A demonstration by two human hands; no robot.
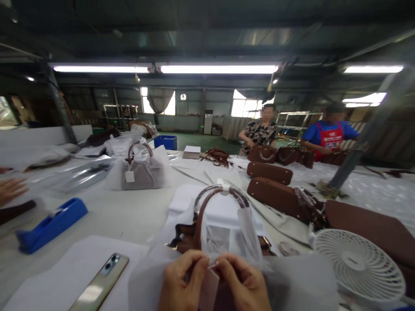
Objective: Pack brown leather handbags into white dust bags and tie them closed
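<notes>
In the lower middle, my left hand [183, 280] and my right hand [241, 280] are closed, fingertips pinched close together. Between them they grip a short white tag string [213, 264]. A flat, pale pinkish tag [208, 288] hangs just below it, partly covered by my left fingers. Directly behind is a brown handbag [186, 235], its arched handles wrapped in clear film and joined at the top by a white piece. Thin white wrapping paper [301, 276] spreads around the bag and hides much of its body.
Left lie a phone [100, 283] and a blue tape dispenser [52, 224]; another person's hand [11, 190] shows at the edge. A wrapped handbag [142, 172] stands behind. Right are a white fan [359, 263], several brown bags [279, 198], a slanted post [353, 160] and two people.
</notes>
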